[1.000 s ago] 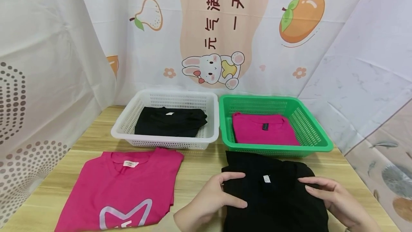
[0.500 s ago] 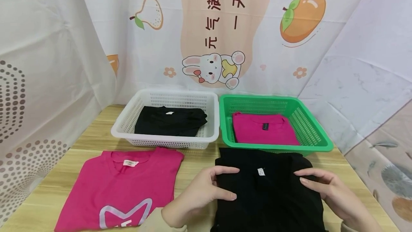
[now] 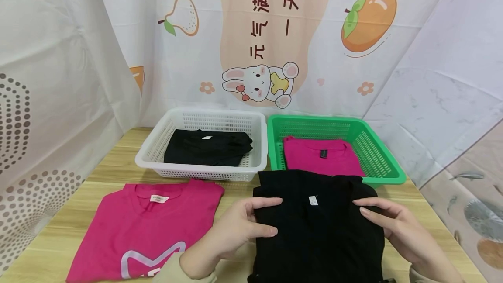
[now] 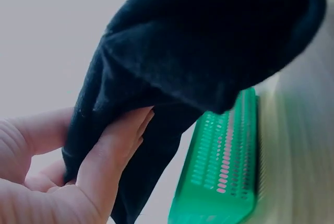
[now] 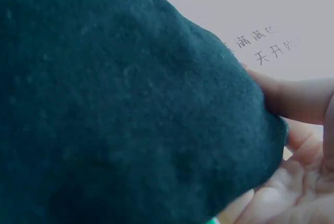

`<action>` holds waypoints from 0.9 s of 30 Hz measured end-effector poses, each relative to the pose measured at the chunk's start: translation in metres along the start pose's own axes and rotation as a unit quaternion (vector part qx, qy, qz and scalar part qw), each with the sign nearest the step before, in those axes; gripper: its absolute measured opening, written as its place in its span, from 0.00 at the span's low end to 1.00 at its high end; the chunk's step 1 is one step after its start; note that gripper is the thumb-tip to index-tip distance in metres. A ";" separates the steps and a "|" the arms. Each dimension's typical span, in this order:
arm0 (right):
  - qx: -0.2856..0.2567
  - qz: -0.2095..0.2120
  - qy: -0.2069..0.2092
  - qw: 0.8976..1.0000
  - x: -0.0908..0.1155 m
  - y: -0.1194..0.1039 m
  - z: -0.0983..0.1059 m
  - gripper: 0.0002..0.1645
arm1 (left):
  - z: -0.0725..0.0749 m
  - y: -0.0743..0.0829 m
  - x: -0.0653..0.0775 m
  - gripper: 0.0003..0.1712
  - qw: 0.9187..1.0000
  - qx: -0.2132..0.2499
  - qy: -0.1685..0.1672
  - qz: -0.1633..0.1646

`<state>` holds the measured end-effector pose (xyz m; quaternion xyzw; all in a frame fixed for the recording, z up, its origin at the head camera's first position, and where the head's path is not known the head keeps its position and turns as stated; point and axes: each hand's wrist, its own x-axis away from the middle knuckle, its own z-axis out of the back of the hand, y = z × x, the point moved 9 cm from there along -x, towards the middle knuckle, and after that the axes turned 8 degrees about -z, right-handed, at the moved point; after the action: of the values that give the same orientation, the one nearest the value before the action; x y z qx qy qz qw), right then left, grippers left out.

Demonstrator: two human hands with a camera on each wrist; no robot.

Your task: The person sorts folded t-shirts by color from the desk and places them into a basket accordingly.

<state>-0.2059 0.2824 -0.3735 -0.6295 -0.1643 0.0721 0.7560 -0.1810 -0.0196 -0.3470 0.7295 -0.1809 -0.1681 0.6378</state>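
Observation:
A folded black T-shirt [image 3: 314, 235] with a small white neck label is held up by its two sides, in front of the green basket [image 3: 377, 152]. My left hand [image 3: 232, 226] pinches its left edge; in the left wrist view the fingers [image 4: 112, 156] wrap the bunched cloth, which is lifted off the table. On the opposite edge my right hand [image 3: 401, 226] grips it, thumb above and the other fingers beneath. The cloth hides much of the right wrist view. Inside the green basket lies a folded pink T-shirt [image 3: 322, 160], its near edge partly covered by the black one.
A white basket [image 3: 157, 160] holding a folded black T-shirt [image 3: 208, 150] stands left of the green one. On the wooden table [image 3: 118, 152] at the left lies a pink T-shirt [image 3: 149, 226] with a star print. A printed curtain [image 3: 184, 77] hangs behind the baskets.
Both hands have raised the black T-shirt and moved it left and toward the baskets. Its far edge now overlaps the green basket's front rim in the head view.

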 end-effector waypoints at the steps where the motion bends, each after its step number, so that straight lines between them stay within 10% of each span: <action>1: 0.001 0.001 0.005 1.000 -0.001 -0.001 -0.001 0.22 | 0.000 0.002 0.000 0.33 1.000 0.014 -0.004 -0.002; 17: 0.085 0.055 -0.019 0.995 -0.014 -0.055 -0.034 0.38 | 0.035 0.022 0.000 0.45 0.996 -0.080 0.026 -0.013; 27: 0.101 0.095 -0.064 0.988 -0.025 -0.077 -0.056 0.26 | 0.058 0.036 0.006 0.28 0.983 -0.172 0.062 -0.033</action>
<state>-0.2182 0.2072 -0.3114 -0.5571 -0.1438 0.1996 0.7932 -0.2050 -0.0768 -0.3187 0.6238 -0.0847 -0.1721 0.7577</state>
